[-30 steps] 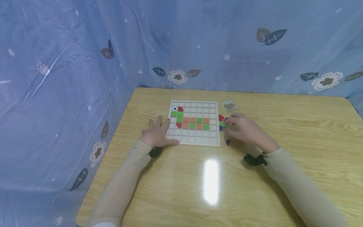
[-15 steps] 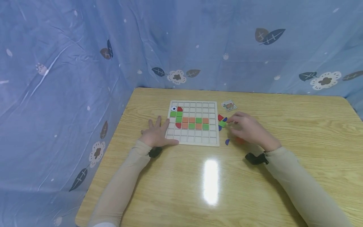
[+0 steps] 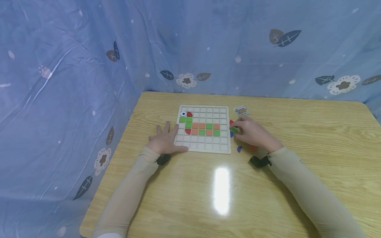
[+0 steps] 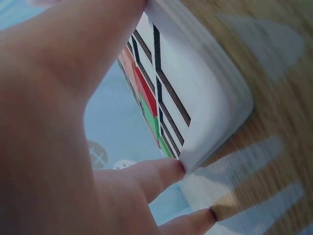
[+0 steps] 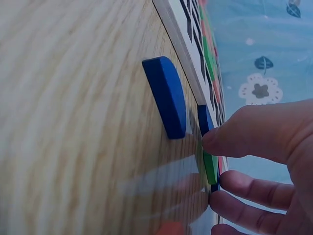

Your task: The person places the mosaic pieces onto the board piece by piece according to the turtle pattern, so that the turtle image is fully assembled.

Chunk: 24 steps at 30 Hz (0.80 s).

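A white grid board (image 3: 200, 147) lies on the table, with green, orange and red tiles set in a snake-like shape and a round eye piece (image 3: 183, 113) at its upper left. My left hand (image 3: 163, 142) rests spread at the board's lower left corner, thumb and a finger touching its edges. At the right edge, my right hand (image 3: 253, 132) pinches a green tile (image 3: 234, 130) between thumb and fingers, amid loose pieces. Beside it are a red piece (image 3: 231, 122), partly hidden, and a blue piece (image 3: 231, 134). A blue half-round piece (image 5: 166, 98) lies nearer me.
A small picture card (image 3: 241, 110) lies past the board's upper right. Something orange-red (image 3: 253, 147) shows under my right hand. The wooden table (image 3: 178, 191) meets a blue patterned cloth (image 3: 226, 66) at the back and left.
My right hand drew back slightly to the right, then came in left over the loose pieces and took hold of the green tile. My left hand stays in place.
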Each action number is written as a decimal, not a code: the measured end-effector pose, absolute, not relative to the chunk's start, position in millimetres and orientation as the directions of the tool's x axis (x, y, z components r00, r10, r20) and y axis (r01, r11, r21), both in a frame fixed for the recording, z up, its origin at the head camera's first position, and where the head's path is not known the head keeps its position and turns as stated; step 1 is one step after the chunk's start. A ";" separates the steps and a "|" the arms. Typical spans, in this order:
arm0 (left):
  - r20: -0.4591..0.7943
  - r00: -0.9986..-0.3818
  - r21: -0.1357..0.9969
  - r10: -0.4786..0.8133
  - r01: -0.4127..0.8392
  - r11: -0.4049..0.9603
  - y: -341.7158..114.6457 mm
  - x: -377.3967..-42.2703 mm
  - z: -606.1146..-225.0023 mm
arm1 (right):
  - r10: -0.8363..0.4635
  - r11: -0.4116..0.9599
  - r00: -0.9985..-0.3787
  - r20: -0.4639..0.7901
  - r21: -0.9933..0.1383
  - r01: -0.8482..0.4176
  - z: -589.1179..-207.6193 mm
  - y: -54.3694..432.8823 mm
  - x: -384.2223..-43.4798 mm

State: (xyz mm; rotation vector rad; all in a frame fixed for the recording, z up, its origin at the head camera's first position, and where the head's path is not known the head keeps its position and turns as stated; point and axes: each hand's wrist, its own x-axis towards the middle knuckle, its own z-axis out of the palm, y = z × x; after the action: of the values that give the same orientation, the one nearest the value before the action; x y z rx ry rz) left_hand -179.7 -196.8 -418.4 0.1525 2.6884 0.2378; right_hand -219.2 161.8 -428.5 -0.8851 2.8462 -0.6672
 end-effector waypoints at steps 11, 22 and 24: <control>-0.411 -0.900 0.182 0.143 0.072 0.981 -195.7 -180.8 -418.2 | -0.527 0.764 -0.850 0.016 -0.430 -0.482 -430.1 157.2 -221.4; -0.410 -0.901 0.185 0.141 0.069 0.980 -196.6 -180.8 -419.0 | -0.522 0.789 -0.853 -0.031 -0.397 -0.469 -429.5 155.6 -221.8; -0.409 -0.901 0.187 0.142 0.069 0.980 -196.7 -180.8 -419.3 | -0.517 0.793 -0.855 -0.038 -0.398 -0.462 -428.5 155.2 -221.7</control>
State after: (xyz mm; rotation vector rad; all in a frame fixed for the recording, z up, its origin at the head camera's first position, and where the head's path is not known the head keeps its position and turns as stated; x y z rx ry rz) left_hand -180.8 -196.7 -419.3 0.1507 2.6934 0.2342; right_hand -221.7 155.2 -428.5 -0.7788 2.8366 -0.5730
